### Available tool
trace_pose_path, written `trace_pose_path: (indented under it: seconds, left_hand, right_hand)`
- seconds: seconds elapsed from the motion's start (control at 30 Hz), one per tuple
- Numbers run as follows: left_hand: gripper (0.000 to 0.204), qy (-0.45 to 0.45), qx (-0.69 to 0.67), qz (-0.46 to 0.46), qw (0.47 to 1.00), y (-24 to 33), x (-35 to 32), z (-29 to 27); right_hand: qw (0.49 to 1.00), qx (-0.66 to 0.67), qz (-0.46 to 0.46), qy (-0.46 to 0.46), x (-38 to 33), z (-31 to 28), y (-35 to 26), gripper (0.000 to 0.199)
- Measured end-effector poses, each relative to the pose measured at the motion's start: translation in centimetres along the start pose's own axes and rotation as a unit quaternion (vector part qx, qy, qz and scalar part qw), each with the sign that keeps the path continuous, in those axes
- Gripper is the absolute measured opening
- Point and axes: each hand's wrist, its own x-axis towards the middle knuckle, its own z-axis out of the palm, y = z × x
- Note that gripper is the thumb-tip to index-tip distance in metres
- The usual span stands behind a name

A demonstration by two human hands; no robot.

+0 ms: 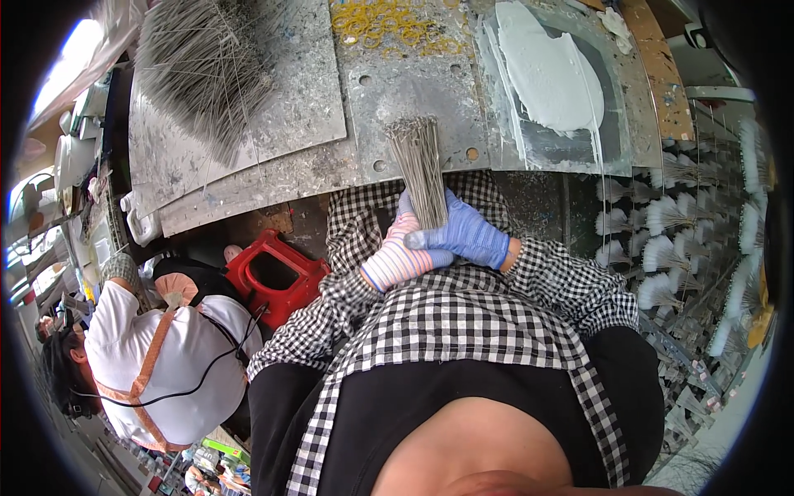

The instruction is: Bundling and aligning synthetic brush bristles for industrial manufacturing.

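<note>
Wire bundle (419,169) at tbl edge, far end over metal plate (372,116). L hand (404,252) (striped glove) & R hand (470,231) (blue glove): fingers wrapped round its near end. Yellow bands (393,23) beyond plate; loose wires (198,74) to L, white paste (550,74) to R. Red stool (306,281) & co-worker (174,364) far L.

The bundle (420,169) looks like dull metal strands; the gloves (473,231) are ribbed, matt knit cloth, the apron (447,326) smooth woven cloth, the plate (372,116) scuffed metal, the stool (304,289) glossy plastic
</note>
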Motion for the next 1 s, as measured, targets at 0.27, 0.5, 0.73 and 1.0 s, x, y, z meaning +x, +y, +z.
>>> trace_pose_path:
  seconds: [0.27,0.5,0.73,1.0]
  left_hand:
    - [0.066,0.154,0.174,0.315,0.92,3.6,-4.2,0.5]
    - [0.127,0.208,0.235,0.151,0.937,1.0,-1.8,1.2]
    - [0.119,0.293,0.381,0.333,0.811,3.1,-8.5,-0.6]
    - [0.07,0.142,-0.185,0.128,0.964,-4.7,-6.1,-1.7]
  right_hand:
    - [0.991,-0.096,-0.094,0.024,-1.6,0.0,-1.3,0.089]
    - [0.999,0.038,-0.025,0.018,0.6,0.6,1.2,0.09]
    - [0.927,-0.237,-0.283,0.067,-4.5,1.0,-5.6,0.1]
    - [0.999,0.001,0.033,0.023,-3.7,-1.0,-3.9,0.044]
